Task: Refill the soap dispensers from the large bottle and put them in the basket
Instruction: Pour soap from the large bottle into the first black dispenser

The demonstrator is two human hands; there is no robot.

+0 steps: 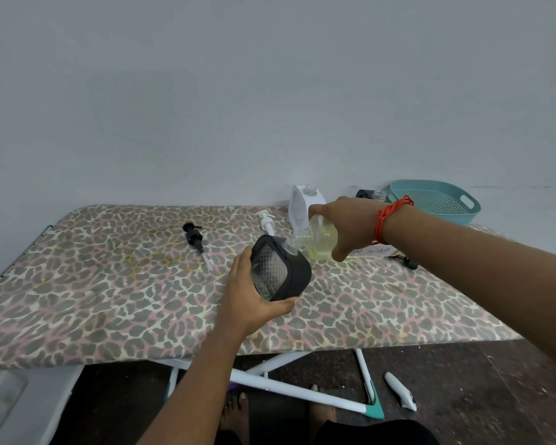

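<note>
My left hand (249, 303) grips a black square soap dispenser (280, 271) with a clear quilted face, tilted above the board, its pump off. My right hand (344, 224) holds the large clear bottle (318, 239) of yellow-green soap tipped on its side, its neck touching the dispenser's open mouth. A white dispenser (302, 207) without a pump stands behind my right hand. Another black dispenser (371, 195) shows partly behind my wrist. The teal basket (437, 200) sits at the far right.
A black pump (196, 240) and a white pump (267, 221) lie on the leopard-print ironing board (109, 284). Another black pump (406, 261) lies under my right forearm. The wall stands right behind the board. White board legs and my feet are below.
</note>
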